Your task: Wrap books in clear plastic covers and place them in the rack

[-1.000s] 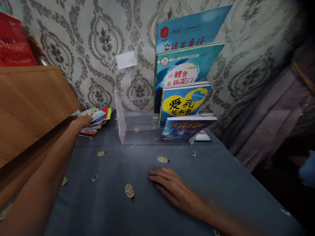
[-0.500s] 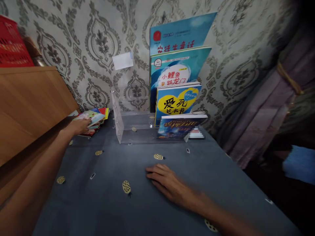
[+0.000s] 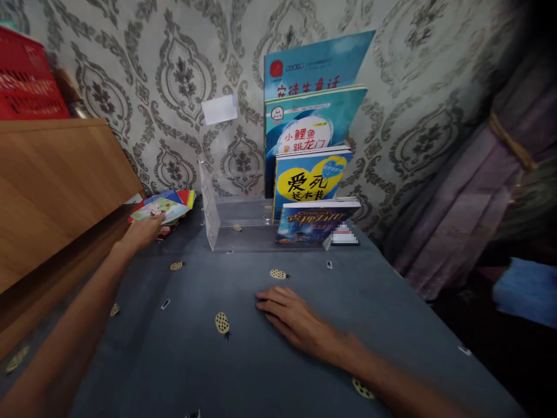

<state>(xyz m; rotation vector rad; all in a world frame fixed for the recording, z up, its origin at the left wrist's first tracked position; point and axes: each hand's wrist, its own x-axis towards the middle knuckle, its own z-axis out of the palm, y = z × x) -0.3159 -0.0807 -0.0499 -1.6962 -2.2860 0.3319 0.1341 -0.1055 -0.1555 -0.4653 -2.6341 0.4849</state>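
Observation:
At the far left, my left hand (image 3: 145, 230) reaches to a pile of thin, colourful books. Its fingers close on the near edge of the top picture book (image 3: 159, 205), which has a pale green and blue cover; the thumb is hard to make out. My right hand (image 3: 287, 313) lies palm down on the dark blue tablecloth (image 3: 261, 371), fingers stretched out and holding nothing. Beyond it stands a clear acrylic book rack (image 3: 211, 215). Its right half bears several upright books, among them a dark blue book (image 3: 315, 223) in front and a yellow-and-blue book (image 3: 307, 180) behind.
A wooden cabinet (image 3: 56, 191) borders the table on the left, with a red plastic basket (image 3: 30, 81) on top. Patterned wallpaper (image 3: 183, 75) rises behind the rack. A tied purple curtain (image 3: 474, 191) and a blue cloth (image 3: 528, 290) are on the right.
My left hand has shifted slightly toward the near right edge of the pile, and more of the top picture book's cover shows. My right hand stays on the tablecloth. The view has moved a little.

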